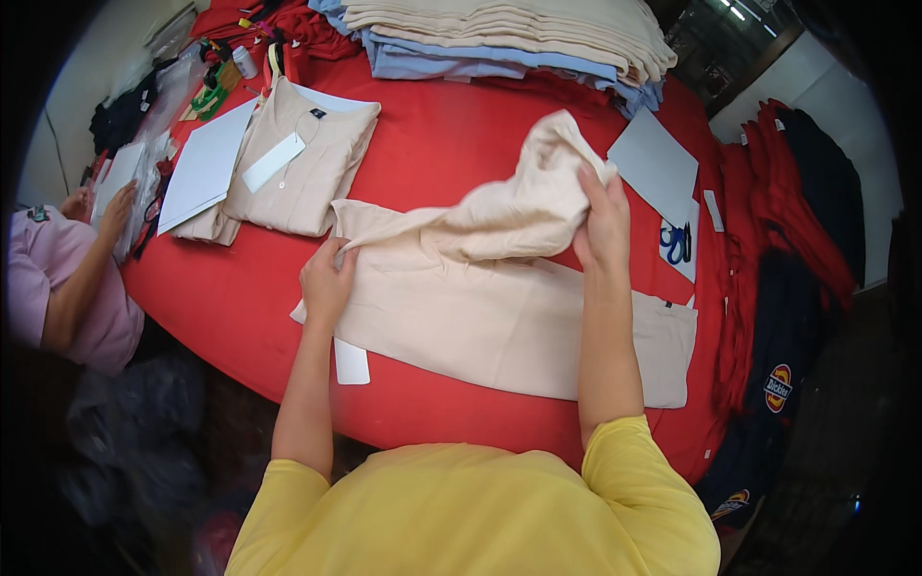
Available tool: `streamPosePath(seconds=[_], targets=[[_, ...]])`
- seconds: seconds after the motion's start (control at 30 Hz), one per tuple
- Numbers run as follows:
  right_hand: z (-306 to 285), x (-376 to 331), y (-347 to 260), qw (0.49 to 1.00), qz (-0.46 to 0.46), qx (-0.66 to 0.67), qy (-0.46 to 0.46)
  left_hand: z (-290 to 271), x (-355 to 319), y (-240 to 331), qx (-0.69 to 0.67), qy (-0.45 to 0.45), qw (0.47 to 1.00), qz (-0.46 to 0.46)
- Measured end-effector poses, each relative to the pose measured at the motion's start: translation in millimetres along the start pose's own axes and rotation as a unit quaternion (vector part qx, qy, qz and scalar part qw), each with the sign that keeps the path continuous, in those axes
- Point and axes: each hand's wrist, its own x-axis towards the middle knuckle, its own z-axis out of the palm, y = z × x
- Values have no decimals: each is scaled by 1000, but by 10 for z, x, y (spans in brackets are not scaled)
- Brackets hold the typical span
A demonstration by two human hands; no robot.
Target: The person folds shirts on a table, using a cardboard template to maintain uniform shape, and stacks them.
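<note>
A beige shirt (pixel 490 326) lies lengthwise in front of me on the red-covered table, with part of it lifted and bunched on the far side. My left hand (pixel 328 280) pinches the cloth at the shirt's left end. Raised over the middle, my right hand (pixel 603 219) grips the lifted cloth near its upper right edge; the fingertips are partly behind the fabric. From under the shirt's near left edge sticks out a blank-looking white tag (pixel 351 362). A small dark label shows near the right end.
Folded beige shirts (pixel 298 158) with a tag lie at left beside white sheets (pixel 206 173). Beige and blue garments are stacked (pixel 509 38) at the back. White card (pixel 653 154) and blue-handled scissors (pixel 675 244) lie right. Red and navy garments hang rightward. A person (pixel 72 278) works at left.
</note>
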Motion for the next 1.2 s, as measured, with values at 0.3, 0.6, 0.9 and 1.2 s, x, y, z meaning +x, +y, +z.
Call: streamPosePath(seconds=[0.3, 0.6, 0.9, 1.2], targets=[[329, -1072, 423, 825, -166, -498, -209, -130, 233, -82, -18, -126, 990, -54], [256, -1567, 927, 737, -249, -521, -352, -174, 243, -81, -39, -121, 992, -25], [-183, -733, 837, 776, -257, -524, -239, -172, -482, 1048, 96, -1, 970, 223], [-894, -1151, 577, 646, -341, -616, -294, 22, -430, 217, 45, -73, 990, 116]])
